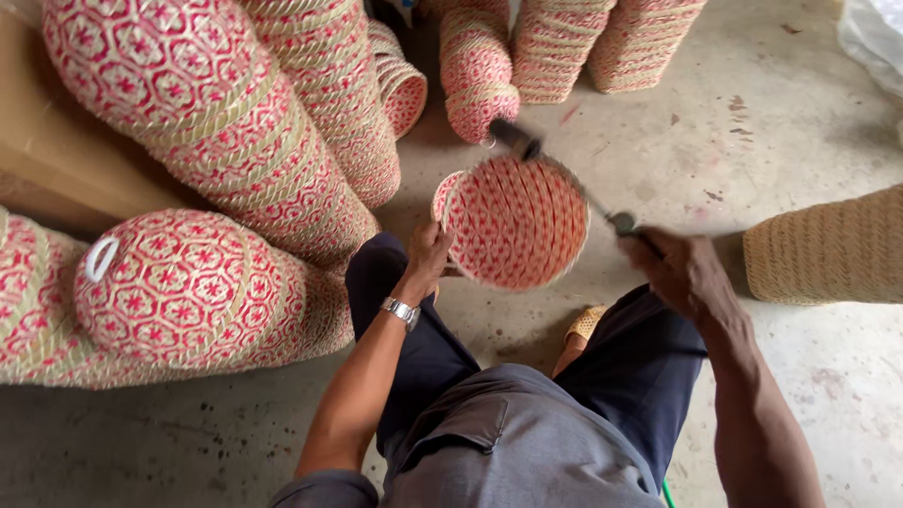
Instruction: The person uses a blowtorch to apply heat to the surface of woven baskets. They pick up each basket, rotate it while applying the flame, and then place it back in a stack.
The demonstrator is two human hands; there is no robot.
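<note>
Concrete floor [752, 122], stacked baskets [235, 141] crowding left hand [428, 249].

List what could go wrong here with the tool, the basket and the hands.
1. The left hand grips the rim of the round red-and-straw basket close to where the long tool crosses it; a slip could strike the fingers.
2. The right hand and the tool look motion-blurred, so a fast swing might dent or tear the weave.
3. Stacked baskets crowd the left side; a wide swing or a nudge might topple them.
</note>
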